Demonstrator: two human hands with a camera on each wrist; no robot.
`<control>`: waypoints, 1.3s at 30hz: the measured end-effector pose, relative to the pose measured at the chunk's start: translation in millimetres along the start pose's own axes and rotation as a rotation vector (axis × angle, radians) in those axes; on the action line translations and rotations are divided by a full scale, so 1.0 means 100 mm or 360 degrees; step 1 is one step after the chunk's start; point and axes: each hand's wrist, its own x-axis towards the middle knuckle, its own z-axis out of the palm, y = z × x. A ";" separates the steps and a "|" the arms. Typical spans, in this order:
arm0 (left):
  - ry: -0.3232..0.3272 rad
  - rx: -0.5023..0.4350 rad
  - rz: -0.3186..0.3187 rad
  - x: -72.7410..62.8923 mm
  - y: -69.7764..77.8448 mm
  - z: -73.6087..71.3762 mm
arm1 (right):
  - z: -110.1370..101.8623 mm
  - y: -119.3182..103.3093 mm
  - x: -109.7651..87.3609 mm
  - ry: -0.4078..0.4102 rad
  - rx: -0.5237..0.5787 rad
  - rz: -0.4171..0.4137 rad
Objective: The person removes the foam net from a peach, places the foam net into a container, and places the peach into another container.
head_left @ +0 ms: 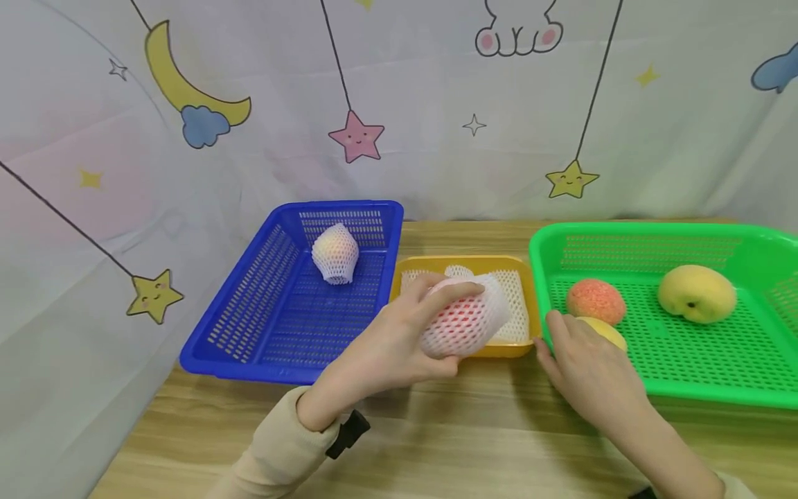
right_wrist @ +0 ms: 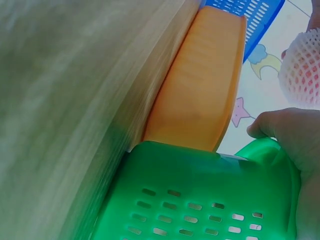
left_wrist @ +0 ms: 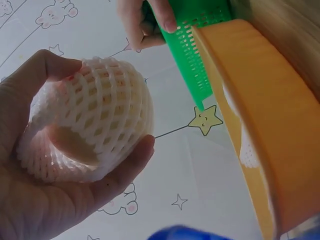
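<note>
My left hand (head_left: pixel 399 333) holds a rounded pinkish-red fruit (head_left: pixel 461 322) in a white foam net above the front of the yellow tray. In the left wrist view, thumb and fingers curl round the netted fruit (left_wrist: pixel 110 110), and the net's open end lies toward the palm. My right hand (head_left: pixel 589 367) is at the left rim of the green basket (head_left: pixel 698 395), thumb on the outer side and fingers inside. Partly hidden by that hand is a yellow fruit (head_left: pixel 607 333). In the right wrist view the thumb (right_wrist: pixel 265 125) lies over the rim; the other fingertips are hidden.
A blue basket (head_left: pixel 293 374) at left contains one netted fruit (head_left: pixel 337 253). Between the baskets, the yellow tray (head_left: pixel 499 263) has white foam nets (head_left: pixel 514 305) in it. A red fruit (head_left: pixel 595 301) and a larger yellow fruit (head_left: pixel 697 294) lie in the green basket. A printed curtain hangs behind.
</note>
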 end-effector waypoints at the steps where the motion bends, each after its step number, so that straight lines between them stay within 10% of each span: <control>1: 0.0000 -0.0015 0.0010 0.00 -0.01 0.02 | 0.00 0.00 0.00 -0.0012 0.0001 0.0007; 10: -0.0075 -0.0302 0.0004 0.00 -0.11 0.21 | -0.04 -0.03 0.00 -0.0096 0.0008 0.0049; 21: -0.0170 -0.0472 -0.0190 0.02 -0.13 0.38 | -0.05 -0.02 0.02 0.0126 0.0132 0.0036; 29: -0.0246 -0.0522 -0.0277 0.02 -0.11 0.40 | -0.08 -0.08 0.11 0.0457 0.0555 -0.0189; 39: -0.0299 -0.0570 -0.0088 0.02 -0.17 0.39 | -0.14 -0.07 0.15 0.0608 0.1214 -0.0388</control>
